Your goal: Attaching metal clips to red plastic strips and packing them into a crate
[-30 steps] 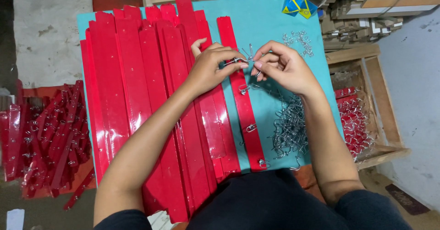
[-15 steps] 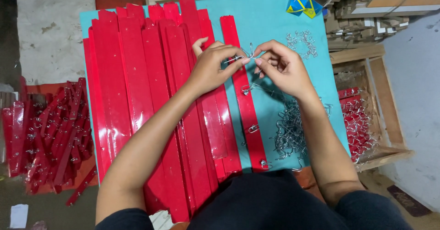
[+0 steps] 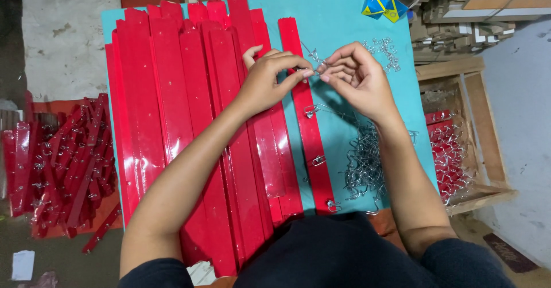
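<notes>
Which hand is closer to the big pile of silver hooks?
The right hand. It hovers just above the hook pile, on the same side of the table. The left hand is farther off, over the red strips.

Both hands — left hand (image 3: 270, 81), right hand (image 3: 356, 81) — have edged slightly up the table.

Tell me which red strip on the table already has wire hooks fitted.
The single red strip lying apart at the right of the stack, under both hands; wire hooks show along it, while the stacked strips show none.
</notes>
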